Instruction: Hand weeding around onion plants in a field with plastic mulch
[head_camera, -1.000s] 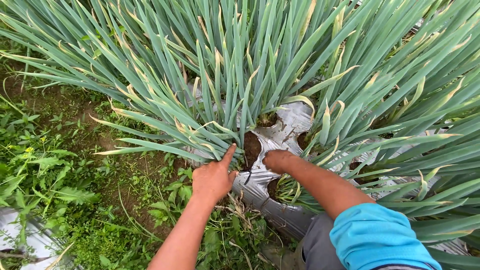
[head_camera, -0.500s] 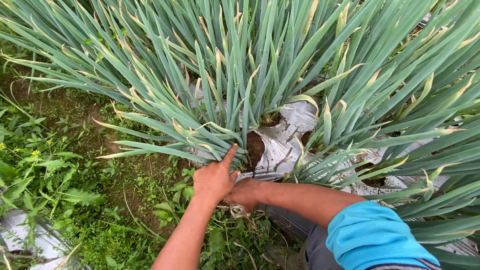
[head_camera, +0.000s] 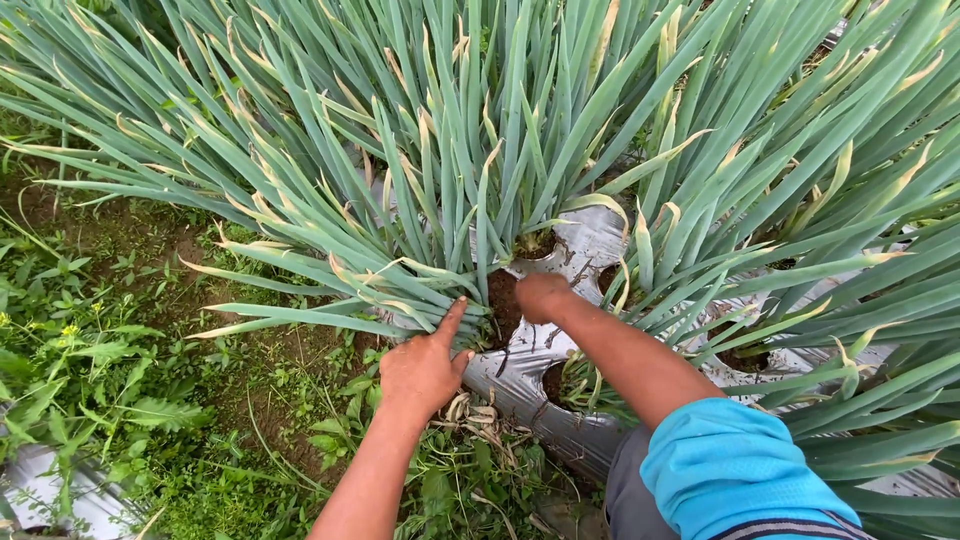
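Weeding's barely begun imo: right hand (head_camera: 540, 296) w/ fingers curled in the soil hole (head_camera: 503, 305), grip hidden. Left hand (head_camera: 425, 367) spread flat, holding leaves (head_camera: 330, 270) aside; other holes untouched.

Green onion clump (head_camera: 470, 170), long upright bluish-green leaves, yellowed tips, rooted in silver mulch sheet (head_camera: 585, 250) hole

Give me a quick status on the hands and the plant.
Left hand open, pressing leaves aside. Right hand at soil in the mulch sheet hole; grip hidden. Leaves crowd the hole.
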